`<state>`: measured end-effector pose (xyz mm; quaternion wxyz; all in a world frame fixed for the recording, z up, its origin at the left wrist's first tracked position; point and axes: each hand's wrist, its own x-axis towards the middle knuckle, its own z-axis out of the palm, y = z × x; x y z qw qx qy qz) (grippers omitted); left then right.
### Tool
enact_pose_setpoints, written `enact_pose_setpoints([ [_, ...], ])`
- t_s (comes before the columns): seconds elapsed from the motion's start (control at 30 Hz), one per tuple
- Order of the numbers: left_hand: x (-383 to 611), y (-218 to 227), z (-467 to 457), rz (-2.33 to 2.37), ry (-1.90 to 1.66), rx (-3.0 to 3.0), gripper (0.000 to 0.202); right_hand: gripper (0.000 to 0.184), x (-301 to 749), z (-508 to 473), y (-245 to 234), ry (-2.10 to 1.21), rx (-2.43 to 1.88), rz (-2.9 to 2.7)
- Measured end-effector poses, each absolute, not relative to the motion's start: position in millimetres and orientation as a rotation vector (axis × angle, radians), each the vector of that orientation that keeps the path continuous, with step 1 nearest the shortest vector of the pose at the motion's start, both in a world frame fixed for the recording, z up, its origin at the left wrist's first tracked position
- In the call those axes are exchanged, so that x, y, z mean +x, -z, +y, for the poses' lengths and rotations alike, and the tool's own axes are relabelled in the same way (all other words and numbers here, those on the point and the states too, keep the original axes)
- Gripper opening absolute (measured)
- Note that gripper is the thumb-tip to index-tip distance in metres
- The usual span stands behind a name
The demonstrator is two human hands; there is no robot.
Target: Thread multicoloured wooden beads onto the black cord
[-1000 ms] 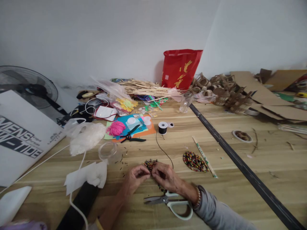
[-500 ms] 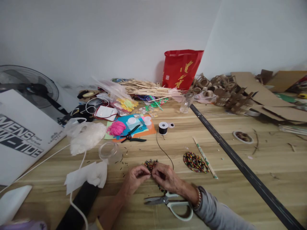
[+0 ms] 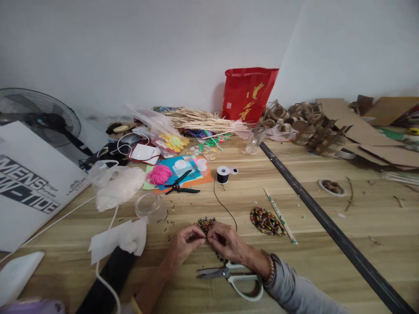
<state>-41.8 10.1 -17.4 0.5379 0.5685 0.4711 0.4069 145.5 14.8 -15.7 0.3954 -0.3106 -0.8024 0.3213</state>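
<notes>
My left hand [image 3: 186, 245] and my right hand [image 3: 226, 240] meet fingertip to fingertip low in the middle of the head view, each closed in a pinch. What lies between the fingertips is too small to make out. Just beyond them is a small heap of multicoloured beads [image 3: 205, 223], and more beads show under my right hand. Scissors [image 3: 244, 279] with pale handles lie below my right wrist, their blades apart. A spool of black cord [image 3: 223, 175] stands farther back, its loose end running toward my right hand. To the right rests a coiled bead strand [image 3: 266, 221].
Black-handled pliers [image 3: 180, 186] and pink yarn [image 3: 159, 174] lie on coloured paper at the left. Nearby are a clear jar [image 3: 149, 207] and a plastic bag [image 3: 119, 189]. A thin stick [image 3: 280, 216] lies beside the strand. A dark strip [image 3: 314, 203] crosses the table; a red bag [image 3: 249, 96] stands behind.
</notes>
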Motion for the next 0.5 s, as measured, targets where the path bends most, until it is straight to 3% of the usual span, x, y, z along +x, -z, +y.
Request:
enact_pose_setpoints([
  [0.5,-41.7,16.8,9.1,1.123,-0.973,1.334,0.011,0.012,145.8,15.2,16.9,-0.828,-0.792,-2.029],
])
